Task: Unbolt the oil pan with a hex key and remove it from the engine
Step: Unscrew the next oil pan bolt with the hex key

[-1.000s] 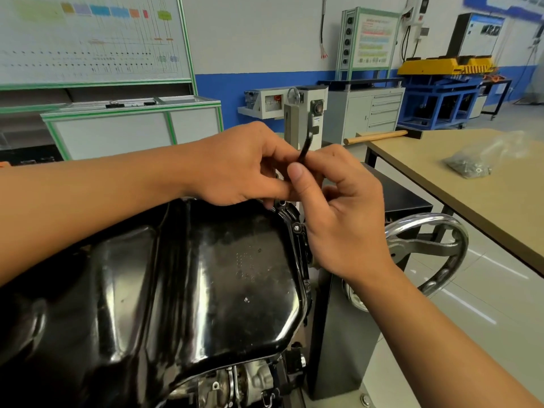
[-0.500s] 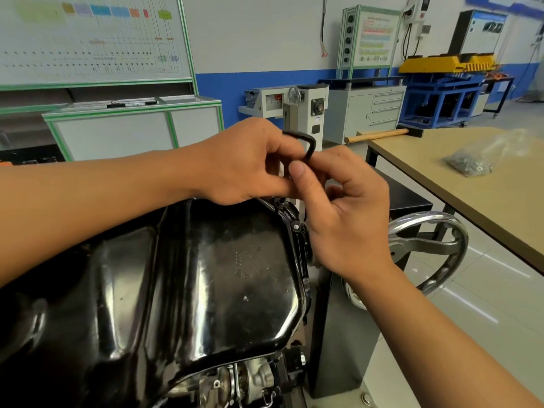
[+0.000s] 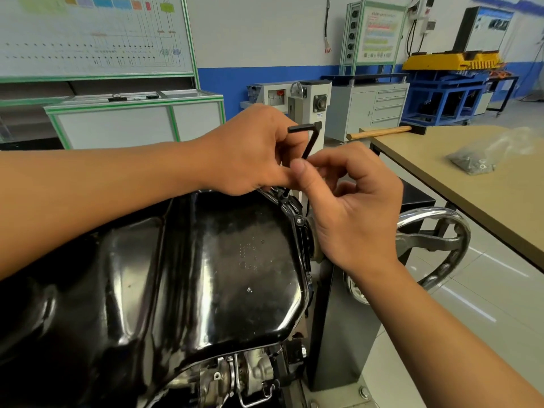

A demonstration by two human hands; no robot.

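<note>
A wood-topped table (image 3: pixel 500 201) stands at the right on dark legs, over a pale tiled floor (image 3: pixel 485 325). On it, nearer the far edge than the near edge, lies a clear bag (image 3: pixel 482 159) of small metal parts. At the far left corner a wooden handle (image 3: pixel 379 132) lies along the far edge, its end jutting past the left edge. Just beside the table's left edge a dark stand (image 3: pixel 338 343) rises from the floor, a handwheel (image 3: pixel 421 241) on its right side. It carries the engine (image 3: pixel 235 375), whose black pan (image 3: pixel 191 275) faces up.
</note>
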